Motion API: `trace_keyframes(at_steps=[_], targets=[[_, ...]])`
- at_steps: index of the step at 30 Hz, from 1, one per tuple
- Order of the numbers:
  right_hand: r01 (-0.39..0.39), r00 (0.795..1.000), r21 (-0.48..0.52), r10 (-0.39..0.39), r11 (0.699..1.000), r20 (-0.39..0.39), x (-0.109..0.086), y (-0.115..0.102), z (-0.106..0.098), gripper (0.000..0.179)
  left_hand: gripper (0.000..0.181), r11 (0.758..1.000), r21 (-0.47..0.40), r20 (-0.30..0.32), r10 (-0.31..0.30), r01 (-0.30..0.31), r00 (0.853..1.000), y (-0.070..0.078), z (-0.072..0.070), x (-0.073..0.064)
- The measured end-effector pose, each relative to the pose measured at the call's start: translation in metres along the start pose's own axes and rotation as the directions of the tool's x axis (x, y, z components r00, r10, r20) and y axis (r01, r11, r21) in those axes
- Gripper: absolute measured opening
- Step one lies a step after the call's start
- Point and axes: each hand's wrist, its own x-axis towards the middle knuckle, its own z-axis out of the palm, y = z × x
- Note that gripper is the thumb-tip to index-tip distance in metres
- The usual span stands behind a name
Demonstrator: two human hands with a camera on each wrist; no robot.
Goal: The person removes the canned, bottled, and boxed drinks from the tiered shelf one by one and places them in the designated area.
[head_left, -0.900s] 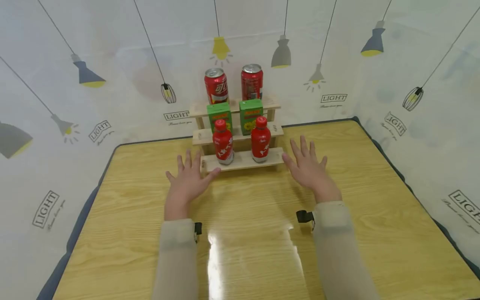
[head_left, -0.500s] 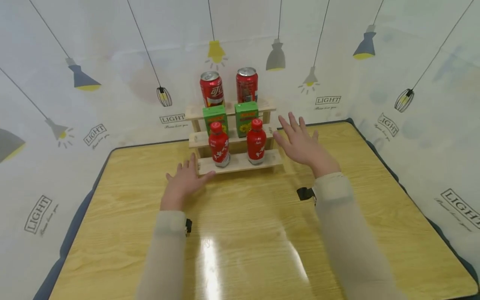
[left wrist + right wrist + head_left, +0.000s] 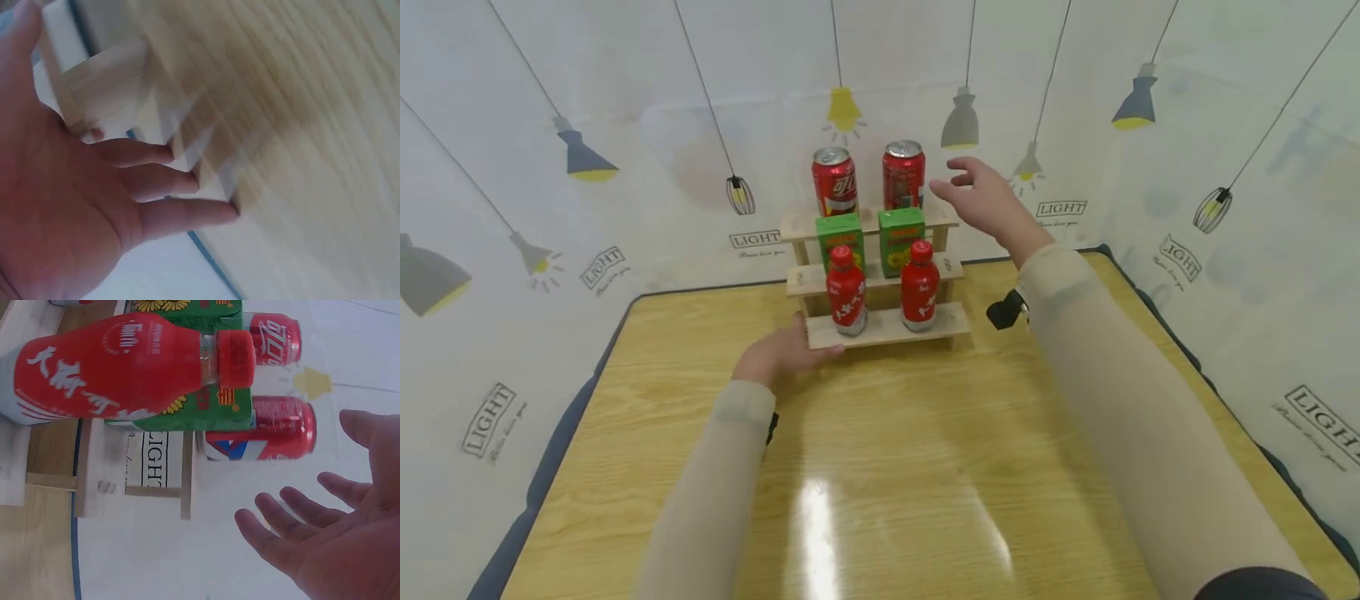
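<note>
The right-hand red aluminium drink can (image 3: 903,173) is seen on the top step of the three-tier wooden rack (image 3: 880,327), just beside the right hand (image 3: 981,198), which is raised, spread and empty. The rack's lower left corner is touched by the left hand (image 3: 781,353), fingers straight.

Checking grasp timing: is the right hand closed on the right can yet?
No, open. The right hand hovers beside the right can, fingers spread, a gap between them in the right wrist view.
</note>
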Motion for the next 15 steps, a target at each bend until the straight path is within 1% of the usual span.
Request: trace_keyframes(at_steps=[3,6,9,13,15], targets=[[-0.035,0.999,0.000,0.035,0.999,0.041,0.016,-0.013,0.005,0.081,0.136,1.000,0.008,0.065,-0.025,0.024,0.998,0.004,0.003,0.001],[-0.031,0.997,-0.029,0.033,0.999,0.063,0.032,-0.023,0.012,0.089,0.138,0.999,0.009,0.102,-0.050,0.050,0.994,0.006,0.005,0.003],[-0.028,0.998,-0.023,0.029,0.999,0.062,0.045,-0.029,0.017,0.096,0.138,0.997,0.018,0.097,-0.072,0.071,0.993,0.006,0.003,0.002],[-0.045,0.997,0.051,0.041,0.998,0.064,0.057,-0.033,0.019,0.098,0.137,0.996,0.037,0.074,-0.083,0.081,0.994,0.005,-0.003,-0.002],[-0.039,0.997,0.072,0.034,0.997,0.073,0.060,-0.034,0.019,0.098,0.137,0.996,0.047,0.081,-0.085,0.081,0.993,0.005,-0.005,-0.003]])
